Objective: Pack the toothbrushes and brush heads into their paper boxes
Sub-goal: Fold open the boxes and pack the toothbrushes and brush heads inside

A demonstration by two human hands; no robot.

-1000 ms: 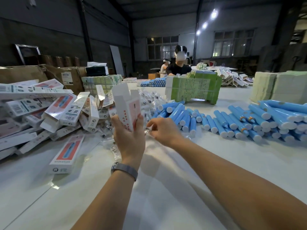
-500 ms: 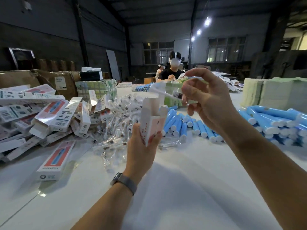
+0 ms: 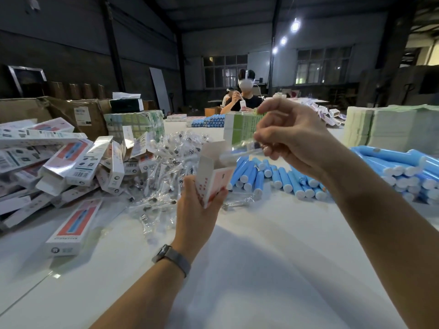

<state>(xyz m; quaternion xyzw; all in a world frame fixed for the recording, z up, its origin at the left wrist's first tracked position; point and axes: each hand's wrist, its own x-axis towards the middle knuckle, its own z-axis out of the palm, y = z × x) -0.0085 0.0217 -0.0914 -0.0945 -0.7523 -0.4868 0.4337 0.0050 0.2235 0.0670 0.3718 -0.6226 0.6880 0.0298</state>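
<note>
Brush heads point(image 3: 166, 167) in clear wrappers lay heaped mid-table on the white table point(image 3: 261, 269), between a pile of paper boxes point(image 3: 78, 162) at left and rows of blue toothbrushes point(image 3: 280, 176) at right. The left hand point(image 3: 197, 210) gripped an open paper box point(image 3: 213, 176) upright, while the right hand point(image 3: 292, 141) pinched a wrapped brush head point(image 3: 240, 153) just above its mouth. Beyond stood a dim warehouse with windows point(image 3: 223, 72), ceiling lamps point(image 3: 295, 26) and another person point(image 3: 244, 98) seated opposite.
</note>
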